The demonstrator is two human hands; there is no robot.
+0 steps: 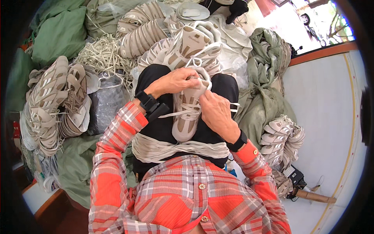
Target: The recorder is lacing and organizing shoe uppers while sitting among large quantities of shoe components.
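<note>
A beige and tan shoe upper [184,129] lies lengthwise on my lap between my black-trousered knees, toe toward me. White laces [189,111] cross its front, and one loose end trails off to the left. My left hand [180,82] is closed on the upper near its tongue, thumb and fingers at the top edge. Lower down, my right hand [217,113] pinches the upper's right edge by the eyelets; its fingertips are partly hidden, and a lace tip pokes out beyond it. Across my lap lies a bundle of off-white laces [177,149].
Beyond my knees are stacked shoe uppers [142,41] and a tangled heap of laces [102,52]. More uppers hang together at left [48,101] and right [281,136]. Green sacks [58,33] lie around, with a plastic-wrapped bundle [109,103] at left. A white panel [323,117] stands at right.
</note>
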